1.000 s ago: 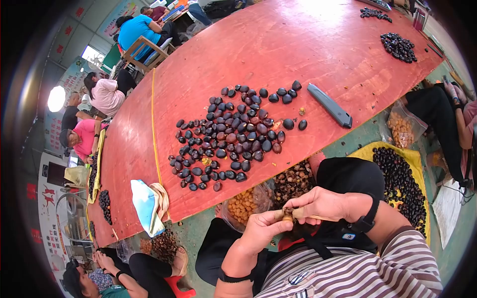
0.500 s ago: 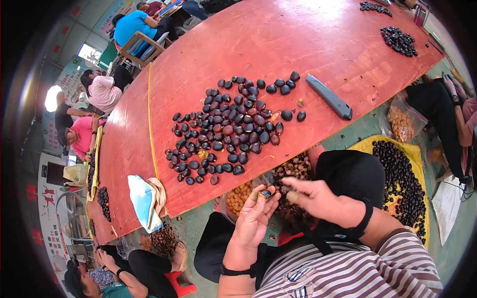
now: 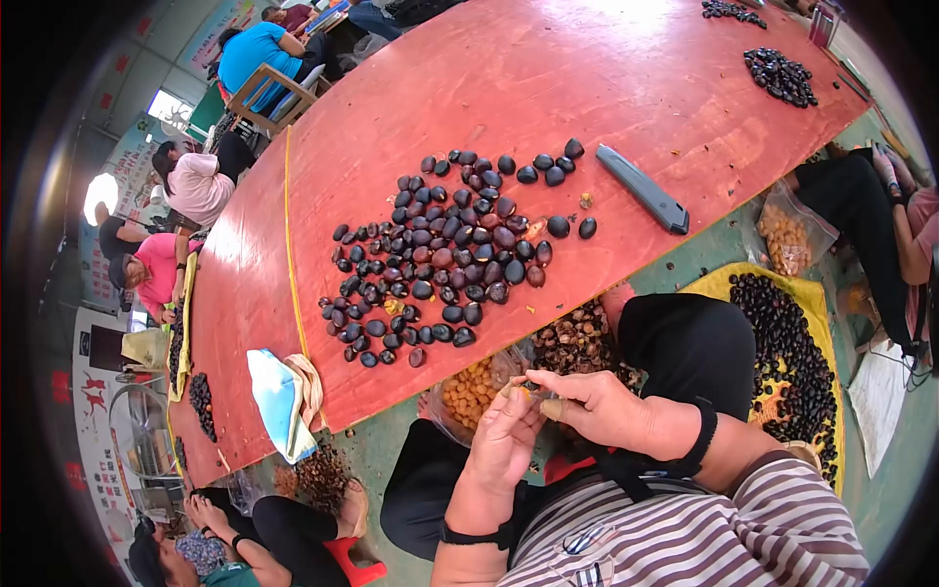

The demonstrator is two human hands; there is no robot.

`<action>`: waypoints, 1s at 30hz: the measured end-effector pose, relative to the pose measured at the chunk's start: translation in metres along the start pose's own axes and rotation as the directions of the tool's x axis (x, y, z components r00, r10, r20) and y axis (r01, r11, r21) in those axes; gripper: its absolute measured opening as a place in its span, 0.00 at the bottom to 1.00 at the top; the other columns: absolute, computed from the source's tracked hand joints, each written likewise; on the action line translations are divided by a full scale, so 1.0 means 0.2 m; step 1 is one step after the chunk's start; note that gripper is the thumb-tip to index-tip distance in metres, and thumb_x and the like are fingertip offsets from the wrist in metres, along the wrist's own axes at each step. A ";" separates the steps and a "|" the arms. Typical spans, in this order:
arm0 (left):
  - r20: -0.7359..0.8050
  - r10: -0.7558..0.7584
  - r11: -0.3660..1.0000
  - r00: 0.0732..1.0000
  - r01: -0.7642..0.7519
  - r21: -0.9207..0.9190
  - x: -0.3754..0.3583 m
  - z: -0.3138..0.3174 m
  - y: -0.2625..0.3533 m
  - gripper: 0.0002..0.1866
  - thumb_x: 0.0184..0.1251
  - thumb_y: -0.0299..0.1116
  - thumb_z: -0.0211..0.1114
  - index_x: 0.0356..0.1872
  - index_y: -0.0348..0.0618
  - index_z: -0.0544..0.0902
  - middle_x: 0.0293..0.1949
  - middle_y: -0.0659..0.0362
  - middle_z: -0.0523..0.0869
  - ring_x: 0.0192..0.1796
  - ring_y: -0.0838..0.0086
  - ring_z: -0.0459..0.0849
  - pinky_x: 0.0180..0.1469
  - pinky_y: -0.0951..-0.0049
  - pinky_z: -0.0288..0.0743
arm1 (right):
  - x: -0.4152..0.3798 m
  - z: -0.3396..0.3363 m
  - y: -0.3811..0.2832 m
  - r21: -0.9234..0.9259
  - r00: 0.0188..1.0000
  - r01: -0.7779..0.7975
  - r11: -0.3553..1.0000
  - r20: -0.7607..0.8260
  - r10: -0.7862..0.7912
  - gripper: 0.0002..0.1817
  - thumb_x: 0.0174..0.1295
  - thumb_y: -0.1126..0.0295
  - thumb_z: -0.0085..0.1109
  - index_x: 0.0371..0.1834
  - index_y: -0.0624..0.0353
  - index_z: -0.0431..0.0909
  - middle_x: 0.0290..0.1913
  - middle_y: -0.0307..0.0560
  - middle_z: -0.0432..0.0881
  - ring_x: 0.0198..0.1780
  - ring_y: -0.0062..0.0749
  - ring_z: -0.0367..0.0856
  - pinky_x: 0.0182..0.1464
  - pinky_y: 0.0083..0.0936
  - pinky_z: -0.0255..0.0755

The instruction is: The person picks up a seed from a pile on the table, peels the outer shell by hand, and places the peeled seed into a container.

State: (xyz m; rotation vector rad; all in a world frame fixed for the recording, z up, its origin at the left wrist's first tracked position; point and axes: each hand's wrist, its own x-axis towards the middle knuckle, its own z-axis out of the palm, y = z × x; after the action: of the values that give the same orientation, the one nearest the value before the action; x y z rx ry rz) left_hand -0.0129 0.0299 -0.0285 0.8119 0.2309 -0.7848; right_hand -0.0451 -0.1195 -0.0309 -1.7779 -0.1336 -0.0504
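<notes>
My left hand (image 3: 501, 442) pinches a nut (image 3: 529, 389) between thumb and fingers, above the gap between my knees. Most of the nut is covered by fingers, with a little yellow showing. My right hand (image 3: 608, 411) meets it from the right, thumb and forefinger closed at the nut's upper side. Below and behind the hands, a clear plastic bag holds yellow-orange kernels (image 3: 471, 393). Beside it lies a heap of brown broken shells (image 3: 577, 342). On the red table a large spread of dark, shiny nuts (image 3: 440, 249) lies just beyond my hands.
A grey knife-like tool (image 3: 643, 190) lies near the table edge (image 3: 548, 321). A blue and white cloth (image 3: 281, 403) rests at the left. More dark nuts (image 3: 797, 362) cover a yellow sack on the floor at right. Other people sit around the table, one in a blue shirt (image 3: 256, 65).
My right hand has moved left and down from beside the nut to meet my left hand, and its fingers have closed there. The nut is now mostly covered.
</notes>
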 end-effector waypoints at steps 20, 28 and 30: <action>-0.169 0.081 0.879 0.982 0.010 0.476 -0.01 -0.07 0.03 0.19 0.46 0.17 0.60 0.43 0.35 0.72 0.37 0.57 0.78 0.39 0.75 0.77 0.44 0.76 0.70 | 0.04 -0.12 0.17 -0.005 0.969 -0.228 0.974 -0.095 0.227 0.15 0.53 0.70 0.51 0.46 0.57 0.70 0.30 0.51 0.77 0.29 0.29 0.76 0.34 0.20 0.68; -0.266 0.467 0.662 0.843 -0.133 0.737 -0.02 -0.16 0.22 0.16 0.51 0.20 0.58 0.44 0.31 0.72 0.37 0.56 0.79 0.38 0.75 0.77 0.40 0.77 0.71 | 0.05 -0.22 0.15 -0.086 0.885 -0.465 0.881 -0.014 0.465 0.20 0.51 0.68 0.53 0.47 0.63 0.69 0.33 0.61 0.75 0.29 0.33 0.76 0.36 0.23 0.68; -0.214 0.450 0.649 0.867 -0.153 0.745 -0.03 -0.08 0.29 0.15 0.52 0.22 0.57 0.43 0.31 0.73 0.35 0.57 0.79 0.37 0.77 0.77 0.40 0.79 0.71 | 0.05 -0.22 0.17 -0.045 0.910 -0.415 0.909 -0.012 0.415 0.19 0.51 0.68 0.53 0.47 0.63 0.69 0.36 0.60 0.75 0.33 0.34 0.77 0.38 0.22 0.68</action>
State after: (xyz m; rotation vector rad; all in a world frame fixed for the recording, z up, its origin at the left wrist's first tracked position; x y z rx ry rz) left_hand 0.0246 0.0699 -0.0037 1.7158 0.1191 -0.3512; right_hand -0.0291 -0.1692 -0.0538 -1.8190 0.2527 0.2551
